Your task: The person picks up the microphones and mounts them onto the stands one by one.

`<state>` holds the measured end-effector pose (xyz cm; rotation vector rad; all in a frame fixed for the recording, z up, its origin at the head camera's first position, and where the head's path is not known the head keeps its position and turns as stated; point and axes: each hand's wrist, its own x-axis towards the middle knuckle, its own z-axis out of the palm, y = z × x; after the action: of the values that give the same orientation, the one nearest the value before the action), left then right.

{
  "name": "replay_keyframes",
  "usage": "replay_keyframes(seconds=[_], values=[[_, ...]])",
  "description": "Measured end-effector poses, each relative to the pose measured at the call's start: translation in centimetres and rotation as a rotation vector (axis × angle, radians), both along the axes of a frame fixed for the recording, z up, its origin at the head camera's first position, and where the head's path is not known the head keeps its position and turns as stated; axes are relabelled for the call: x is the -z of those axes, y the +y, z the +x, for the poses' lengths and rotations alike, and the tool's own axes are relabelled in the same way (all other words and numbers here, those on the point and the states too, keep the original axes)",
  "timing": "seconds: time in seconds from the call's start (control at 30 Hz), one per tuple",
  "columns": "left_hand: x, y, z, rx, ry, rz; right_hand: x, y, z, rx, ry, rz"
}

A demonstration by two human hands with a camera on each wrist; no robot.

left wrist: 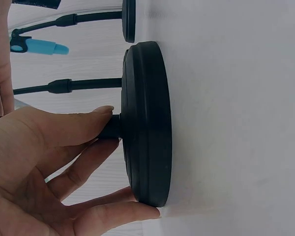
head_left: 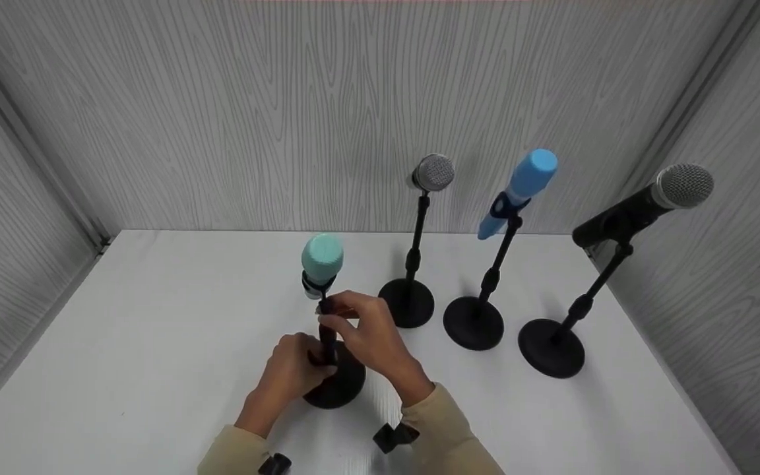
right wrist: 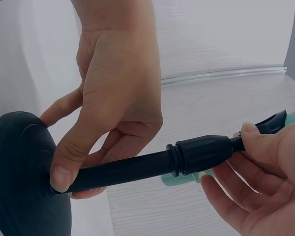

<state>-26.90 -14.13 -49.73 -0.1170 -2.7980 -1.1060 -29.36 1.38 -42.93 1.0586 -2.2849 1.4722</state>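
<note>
A black desktop microphone stand (head_left: 348, 384) with a round base carries a mint-green microphone (head_left: 322, 257) at its top. My left hand (head_left: 291, 369) grips the lower pole (right wrist: 123, 171) just above the base, thumb on one side and fingers behind. In the left wrist view, one fingertip of that hand touches the rim of the round base (left wrist: 150, 123). Higher up, my right hand (head_left: 373, 333) pinches the thin upper rod between thumb and fingers, just above the ribbed collar (right wrist: 204, 153). The microphone is mostly hidden behind the right hand in the right wrist view.
Three more microphones on black stands are lined up to the right: a silver-headed one (head_left: 434, 173), a blue one (head_left: 530, 177) and a large black one with a silver mesh head (head_left: 683, 186). Grey wood-grain panels (head_left: 221, 119) enclose the white table (head_left: 123, 343).
</note>
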Motion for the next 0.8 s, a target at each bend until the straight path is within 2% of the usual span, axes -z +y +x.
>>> replay_keyframes(seconds=[0.13, 0.33, 0.6, 0.8], values=[[0.0, 0.1, 0.0, -0.001, 0.003, 0.006, -0.1, 0.1, -0.1, -0.010, -0.001, -0.005], [0.0, 0.2, 0.0, -0.006, -0.031, 0.013, -0.6, 0.1, -0.1, -0.005, 0.003, -0.003], [0.1, 0.1, 0.0, 0.013, 0.021, 0.026, -1.2, 0.1, -0.2, -0.030, -0.011, -0.024], [0.1, 0.1, 0.0, 0.010, 0.024, 0.033, -1.7, 0.1, -0.2, -0.022, -0.020, -0.022]])
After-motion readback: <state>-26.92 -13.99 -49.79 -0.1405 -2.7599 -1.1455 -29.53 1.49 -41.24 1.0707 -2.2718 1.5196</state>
